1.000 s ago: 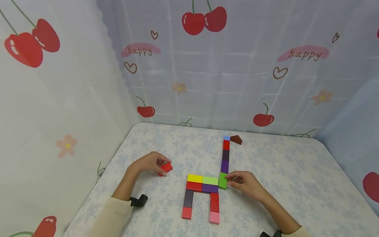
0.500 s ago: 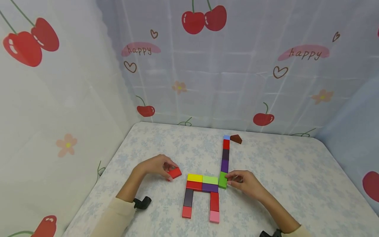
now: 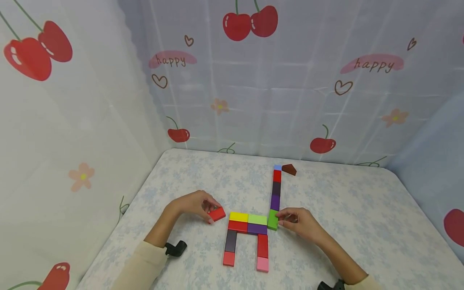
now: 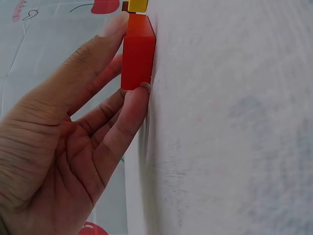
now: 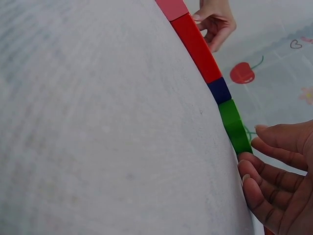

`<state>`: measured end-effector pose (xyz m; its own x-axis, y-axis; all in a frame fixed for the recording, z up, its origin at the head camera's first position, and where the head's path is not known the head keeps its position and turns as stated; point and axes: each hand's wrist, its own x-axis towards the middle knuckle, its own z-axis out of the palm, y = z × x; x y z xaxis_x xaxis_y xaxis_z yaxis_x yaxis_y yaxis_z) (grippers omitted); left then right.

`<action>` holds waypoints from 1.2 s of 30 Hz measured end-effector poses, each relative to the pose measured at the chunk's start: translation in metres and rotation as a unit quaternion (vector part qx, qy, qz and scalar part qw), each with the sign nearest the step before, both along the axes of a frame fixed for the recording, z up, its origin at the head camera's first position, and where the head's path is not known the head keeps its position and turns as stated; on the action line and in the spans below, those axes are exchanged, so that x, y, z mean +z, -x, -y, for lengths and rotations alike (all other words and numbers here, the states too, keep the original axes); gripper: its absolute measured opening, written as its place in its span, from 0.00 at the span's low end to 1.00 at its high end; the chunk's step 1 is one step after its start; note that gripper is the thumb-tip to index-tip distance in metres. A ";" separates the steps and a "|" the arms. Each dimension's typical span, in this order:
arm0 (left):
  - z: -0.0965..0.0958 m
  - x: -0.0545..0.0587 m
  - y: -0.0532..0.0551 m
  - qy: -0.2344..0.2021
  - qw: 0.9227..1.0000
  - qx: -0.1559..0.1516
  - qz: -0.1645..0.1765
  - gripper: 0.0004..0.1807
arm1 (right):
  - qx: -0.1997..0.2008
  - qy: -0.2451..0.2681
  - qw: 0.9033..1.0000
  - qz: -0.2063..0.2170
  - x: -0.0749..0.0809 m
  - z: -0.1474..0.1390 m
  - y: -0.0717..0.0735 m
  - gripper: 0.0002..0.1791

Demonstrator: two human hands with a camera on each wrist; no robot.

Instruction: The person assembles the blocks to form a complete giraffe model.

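In the head view my left hand (image 3: 193, 204) holds a red block (image 3: 217, 214) between thumb and fingers, just left of a flat figure of coloured blocks. The left wrist view shows this red block (image 4: 139, 58) pinched at its ends, close to the tabletop. My right hand (image 3: 302, 222) is at the green block (image 3: 273, 220), its fingertips at that block's right edge, not wrapped round it. Yellow (image 3: 239, 217) and light green (image 3: 257, 220) blocks top the figure's body, above red (image 3: 237, 226) and purple (image 3: 257, 229) ones.
Legs of dark (image 3: 230, 241) and red (image 3: 262, 246) blocks end in a light red (image 3: 228, 259) and a pink block (image 3: 262, 264). Above the green block rises a column with purple (image 3: 275, 202), light blue (image 3: 277, 167) and a brown piece (image 3: 289, 169). Printed curtains (image 3: 268, 121) surround the table.
My left hand has carried the red block rightward and slightly nearer, up beside the yellow block. My right hand and the laid blocks have stayed in place.
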<state>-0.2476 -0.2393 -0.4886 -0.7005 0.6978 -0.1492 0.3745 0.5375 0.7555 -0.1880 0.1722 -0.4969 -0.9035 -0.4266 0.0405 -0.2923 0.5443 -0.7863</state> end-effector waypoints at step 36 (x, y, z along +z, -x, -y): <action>0.004 -0.016 0.008 -0.074 0.994 -0.049 0.058 0.23 | -0.005 -0.001 1.000 0.001 -0.003 -0.001 0.001 0.11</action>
